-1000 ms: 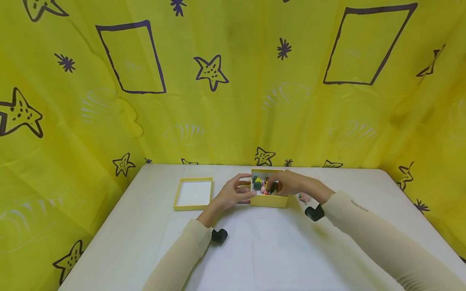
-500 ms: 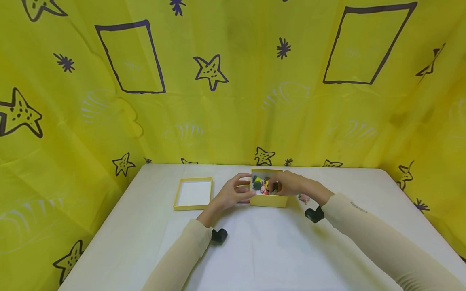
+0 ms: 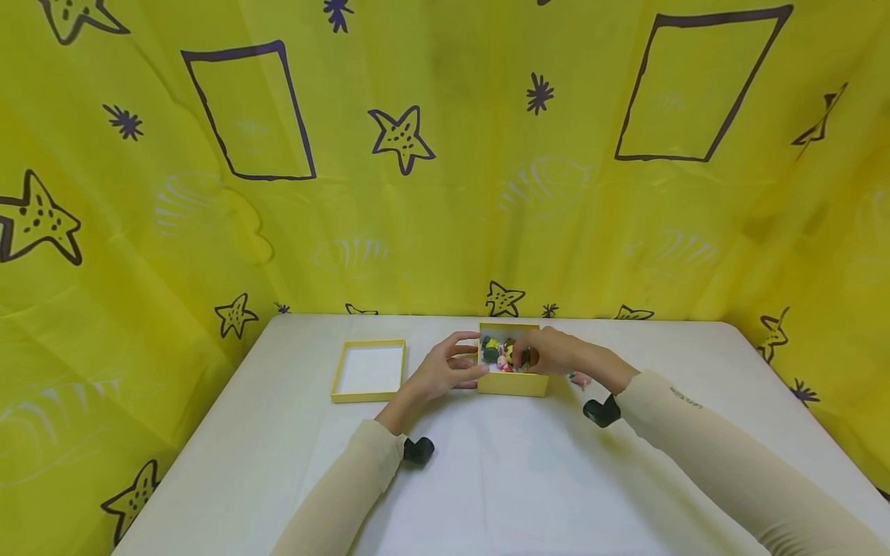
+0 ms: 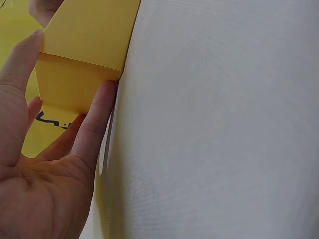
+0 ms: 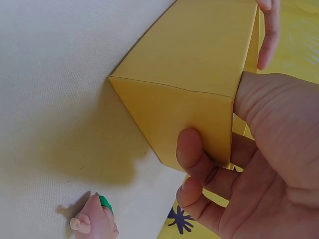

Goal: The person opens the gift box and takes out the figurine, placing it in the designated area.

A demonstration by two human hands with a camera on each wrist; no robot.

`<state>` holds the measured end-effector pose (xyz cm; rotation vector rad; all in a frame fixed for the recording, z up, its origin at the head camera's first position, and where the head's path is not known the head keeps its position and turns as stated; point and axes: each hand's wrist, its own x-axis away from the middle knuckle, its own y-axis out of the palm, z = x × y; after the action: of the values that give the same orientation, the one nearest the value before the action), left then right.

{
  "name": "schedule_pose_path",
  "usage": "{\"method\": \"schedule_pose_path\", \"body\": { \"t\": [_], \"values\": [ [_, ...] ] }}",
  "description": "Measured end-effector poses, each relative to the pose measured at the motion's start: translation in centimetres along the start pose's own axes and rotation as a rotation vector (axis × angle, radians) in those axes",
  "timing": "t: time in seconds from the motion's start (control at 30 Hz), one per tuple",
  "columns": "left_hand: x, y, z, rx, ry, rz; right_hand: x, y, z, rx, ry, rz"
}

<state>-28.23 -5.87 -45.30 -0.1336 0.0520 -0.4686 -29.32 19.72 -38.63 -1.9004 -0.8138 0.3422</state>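
A small yellow box (image 3: 513, 384) stands uncovered near the table's far edge. Several small toy figures (image 3: 491, 354), dark green, yellow, pink and red, lie in it. At the box's left side is my left hand (image 3: 439, 369), its fairly straight fingers and thumb touching the side and front corner. My right hand (image 3: 556, 351) reaches over the right wall. In the right wrist view its thumb and a finger go into the box, while bent outer fingers (image 5: 189, 149) lie against the outside wall. The fingertips inside are hidden, so I cannot tell whether they pinch a figure.
A shallow yellow-rimmed lid (image 3: 368, 398) with a white inside lies left of the box. A pink toy figure with a green part (image 5: 94, 221) lies on the white tabletop (image 3: 487, 479) right of the box. A yellow patterned curtain (image 3: 445, 232) stands behind the table.
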Motion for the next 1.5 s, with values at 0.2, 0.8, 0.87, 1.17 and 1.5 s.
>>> {"method": "schedule_pose_path", "body": {
  "t": [0.2,0.8,0.87,1.17,1.5],
  "values": [
    [-0.1,0.0,0.0,-0.004,0.005,0.002,0.2,-0.1,0.0,0.001,-0.022,0.008],
    [-0.1,-0.1,0.0,-0.03,0.002,0.005,1.0,-1.2,0.6,-0.061,-0.073,0.042],
    [-0.1,-0.1,0.0,-0.015,-0.002,0.001,1.0,-1.4,0.5,-0.07,-0.08,0.051],
    [-0.3,-0.1,-0.3,0.008,0.002,-0.004,1.4,-1.6,0.8,-0.076,-0.129,0.176],
    [0.0,0.0,-0.1,0.012,-0.007,-0.003,1.9,-1.4,1.0,-0.132,-0.123,0.302]
  ]
}}
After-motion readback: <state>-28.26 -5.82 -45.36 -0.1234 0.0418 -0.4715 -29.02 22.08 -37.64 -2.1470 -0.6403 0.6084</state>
